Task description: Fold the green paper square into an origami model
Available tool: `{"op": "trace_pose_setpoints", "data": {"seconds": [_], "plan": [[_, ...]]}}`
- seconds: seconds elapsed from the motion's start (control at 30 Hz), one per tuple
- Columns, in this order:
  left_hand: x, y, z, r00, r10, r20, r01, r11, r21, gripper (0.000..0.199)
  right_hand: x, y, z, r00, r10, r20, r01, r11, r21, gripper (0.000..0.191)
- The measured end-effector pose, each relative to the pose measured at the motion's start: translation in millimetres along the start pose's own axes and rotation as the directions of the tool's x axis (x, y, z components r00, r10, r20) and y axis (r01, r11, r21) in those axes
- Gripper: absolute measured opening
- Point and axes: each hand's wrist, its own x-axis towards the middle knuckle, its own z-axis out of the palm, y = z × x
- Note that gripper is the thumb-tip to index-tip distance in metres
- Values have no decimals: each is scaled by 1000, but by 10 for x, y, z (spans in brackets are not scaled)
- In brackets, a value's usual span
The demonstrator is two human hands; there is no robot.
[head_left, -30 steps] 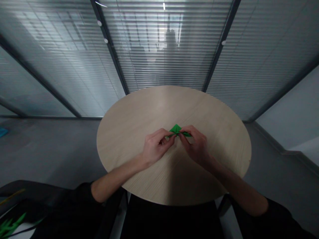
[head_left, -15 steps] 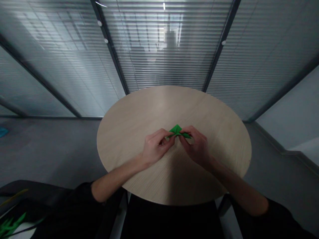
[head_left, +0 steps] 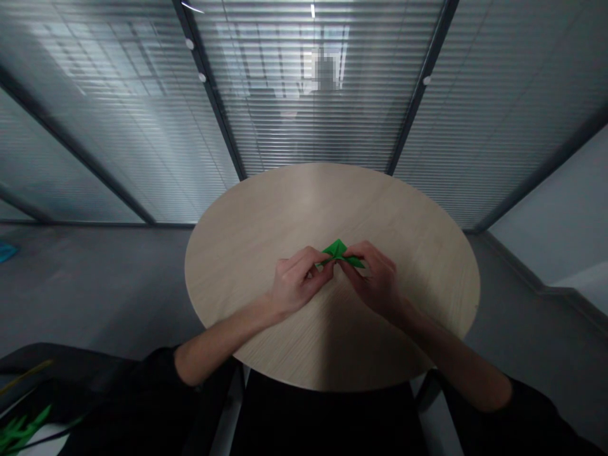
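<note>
A small folded green paper (head_left: pixel 337 249) with a pointed top is held between both hands, over the middle of the round wooden table (head_left: pixel 304 202). My left hand (head_left: pixel 299 282) pinches its left side between thumb and fingers. On the other side, my right hand (head_left: pixel 375 277) grips the right part, where a green tip sticks out below the fingers. The fingertips of the two hands nearly meet at the paper's lower middle. Fingers hide part of the folds.
Glass partitions with blinds (head_left: pixel 313 126) stand behind the table, with a blurred figure beyond. At the lower left are a dark chair (head_left: pixel 71 361) and a green plant (head_left: pixel 23 430). A blue object (head_left: pixel 6 251) lies on the floor at far left.
Both hands keep their hold on the green paper. The paper and the right fingers have shifted very slightly downward in view.
</note>
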Motion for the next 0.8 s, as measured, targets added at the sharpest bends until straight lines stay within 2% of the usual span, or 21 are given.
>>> {"op": "trace_pose_setpoints", "data": {"seconds": [0.4, 0.8], "plan": [[-13, -12, -21, 997, 75, 6, -75, 995, 66, 7, 0, -33, -8, 1000, -25, 5, 25, 998, -51, 5], [-36, -35, -17, 992, 123, 5, -123, 987, 106, 6, 3, -45, -4, 1000, -16, 2, 16, 999, -29, 4]]}}
